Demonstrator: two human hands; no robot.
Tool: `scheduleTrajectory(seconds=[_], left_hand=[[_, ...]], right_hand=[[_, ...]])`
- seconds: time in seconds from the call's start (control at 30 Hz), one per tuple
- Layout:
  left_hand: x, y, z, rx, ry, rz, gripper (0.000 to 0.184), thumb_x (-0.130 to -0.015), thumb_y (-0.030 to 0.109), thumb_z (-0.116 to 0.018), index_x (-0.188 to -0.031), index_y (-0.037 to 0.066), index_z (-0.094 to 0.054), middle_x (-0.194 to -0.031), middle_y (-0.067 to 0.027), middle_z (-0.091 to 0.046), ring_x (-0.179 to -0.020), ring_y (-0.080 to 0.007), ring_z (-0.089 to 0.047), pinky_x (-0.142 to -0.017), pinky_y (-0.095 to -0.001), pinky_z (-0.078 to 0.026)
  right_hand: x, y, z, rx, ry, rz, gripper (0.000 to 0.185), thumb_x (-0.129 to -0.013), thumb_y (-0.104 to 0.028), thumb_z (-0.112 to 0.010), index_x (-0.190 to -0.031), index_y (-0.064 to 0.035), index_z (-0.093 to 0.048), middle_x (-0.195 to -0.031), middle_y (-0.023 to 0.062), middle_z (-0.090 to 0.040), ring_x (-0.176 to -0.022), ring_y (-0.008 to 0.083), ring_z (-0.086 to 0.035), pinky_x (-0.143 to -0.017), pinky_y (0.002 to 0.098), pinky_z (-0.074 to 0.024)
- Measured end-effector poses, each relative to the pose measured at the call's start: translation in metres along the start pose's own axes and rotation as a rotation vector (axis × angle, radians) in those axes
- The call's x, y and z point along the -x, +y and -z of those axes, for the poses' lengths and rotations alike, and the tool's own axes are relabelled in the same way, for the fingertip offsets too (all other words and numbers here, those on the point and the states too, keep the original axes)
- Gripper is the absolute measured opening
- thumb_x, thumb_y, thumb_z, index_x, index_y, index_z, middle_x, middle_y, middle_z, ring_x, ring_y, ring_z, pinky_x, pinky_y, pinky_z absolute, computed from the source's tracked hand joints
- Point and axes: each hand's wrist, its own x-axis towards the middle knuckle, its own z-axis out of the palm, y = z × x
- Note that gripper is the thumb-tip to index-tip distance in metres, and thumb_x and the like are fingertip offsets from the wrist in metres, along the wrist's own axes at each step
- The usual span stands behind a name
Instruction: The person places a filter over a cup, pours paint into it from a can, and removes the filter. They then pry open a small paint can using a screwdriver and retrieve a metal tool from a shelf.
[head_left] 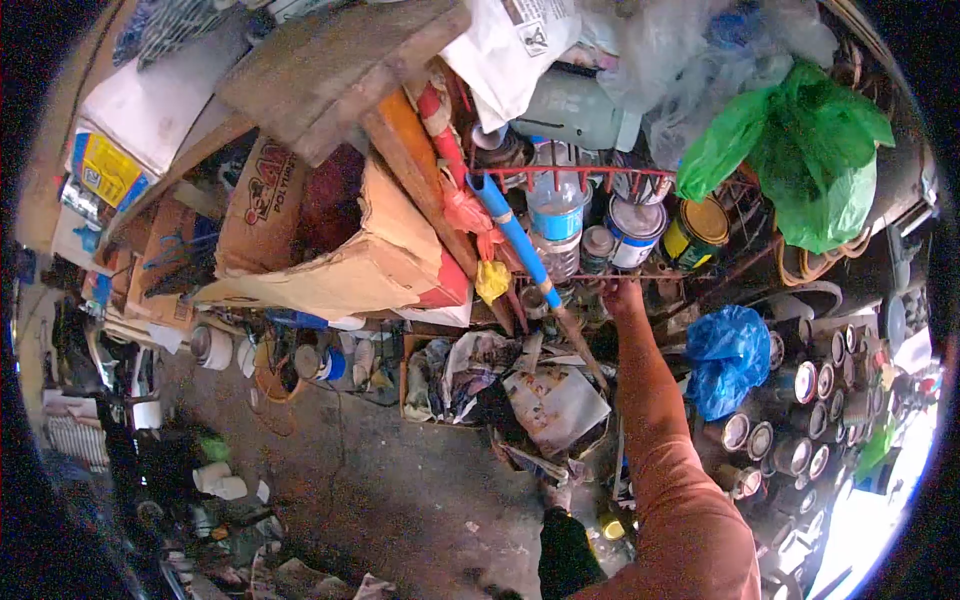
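My right arm stretches up from the lower right to a red metal rack (575, 172). My right hand (622, 292) is at the rack's lower rail, just under a small grey jar (598, 243) and a white-and-blue paint can (636, 232). Its fingers are mostly hidden in shadow among small items there, so I cannot make out any grip. Left of the jar stands a clear plastic bottle with a blue label (556, 222). To the right sits a black-and-yellow can (702, 232). My left hand is out of view.
A blue pipe (515, 240) leans across the rack's left side. Cardboard boxes (330, 255) crowd the left. Green (815, 155) and blue (728, 360) plastic bags hang at right, above several cans (735, 432). A paper-filled box (470, 385) stands on the concrete floor (380, 480).
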Motion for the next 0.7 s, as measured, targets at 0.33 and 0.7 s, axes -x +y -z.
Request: scheduleTrajectory(seconds=[0.33,0.7], left_hand=[[-0.002,-0.044,0.049,-0.092,-0.094,-0.112,0.028,-0.091,0.017,-0.071,-0.113,0.001,-0.063,-0.108,-0.0158,-0.062,-0.099,-0.0312,-0.062,-0.086,-0.0437,-0.051],[-0.092,-0.141,0.172,-0.307,-0.384,-0.489,0.029,-0.091,0.018,-0.071,-0.113,0.001,-0.063,-0.105,-0.0153,-0.063,-0.096,-0.0304,-0.063,-0.084,-0.0435,-0.052]], right_hand=[[0.198,0.005,-0.020,-0.026,0.129,-0.022,0.026,-0.101,-0.044,-0.063,-0.115,-0.0216,-0.064,-0.076,-0.0024,-0.062,-0.052,0.0085,-0.046,-0.059,0.0287,-0.0485],[0.473,0.082,-0.020,0.679,0.609,0.396,0.033,-0.101,-0.030,-0.059,-0.122,-0.0042,-0.062,-0.088,0.0054,-0.067,-0.075,0.0126,-0.058,-0.069,0.0277,-0.0471]])
